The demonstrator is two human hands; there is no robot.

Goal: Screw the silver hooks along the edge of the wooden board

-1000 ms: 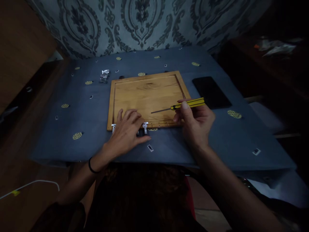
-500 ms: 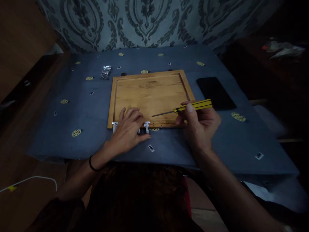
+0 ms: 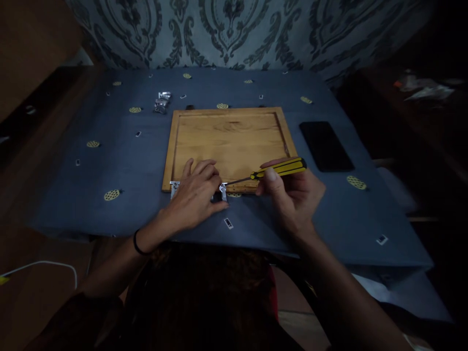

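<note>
A wooden panel [image 3: 234,141] with a raised border lies flat on the table. My left hand [image 3: 193,197] is closed around a silver metal hinge [image 3: 223,191] at the panel's near edge, its thumb below and its curled fingers on the wood. Another hinge [image 3: 174,188] sits at the near left corner, partly covered by that hand. My right hand [image 3: 294,197] grips a yellow and black screwdriver [image 3: 283,168] by its handle. Its thin shaft points left, and the tip is at the hinge beside my left fingers. Whether the tip sits in a screw is too small to tell.
Several more metal hinges [image 3: 162,103] lie in a group beyond the panel's far left corner. A black phone-like slab [image 3: 326,146] rests to the right of the panel. The patterned blue cloth [image 3: 120,165] covers the table, with a patterned curtain [image 3: 226,34] behind.
My right hand has moved left and slightly down, bringing the screwdriver's tip from above the panel to the hinge. My left hand keeps its place on the edge. The view has shifted a little.
</note>
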